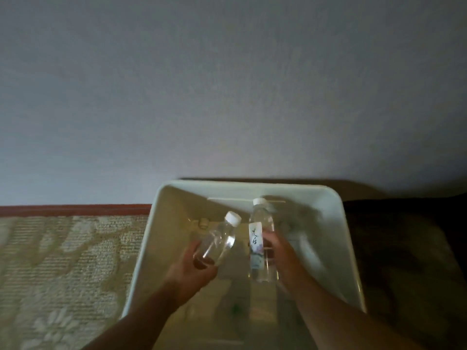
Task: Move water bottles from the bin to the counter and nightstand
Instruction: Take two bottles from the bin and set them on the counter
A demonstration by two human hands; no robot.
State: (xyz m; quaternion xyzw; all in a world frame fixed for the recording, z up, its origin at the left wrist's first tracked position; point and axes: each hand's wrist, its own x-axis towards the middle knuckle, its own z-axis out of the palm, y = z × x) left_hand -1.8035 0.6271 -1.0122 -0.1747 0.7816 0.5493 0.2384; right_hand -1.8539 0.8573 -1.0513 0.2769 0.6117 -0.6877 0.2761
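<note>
Each hand has a bottle in its grip over the white bin (161, 223), the left hand (194, 267) round a clear bottle (218, 242), the right hand (280, 251) round a labelled bottle (260, 238), so the carrying seems barely begun, with no counter or nightstand in sight.

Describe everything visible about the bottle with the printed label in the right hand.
The labelled bottle is clear plastic with a white screw cap at the top and a pale vertical label carrying dark brush-style characters and a faint coloured design. It looks filled with clear liquid. It stands nearly upright above the white bin, held in the grip of the right hand around its middle.
</note>
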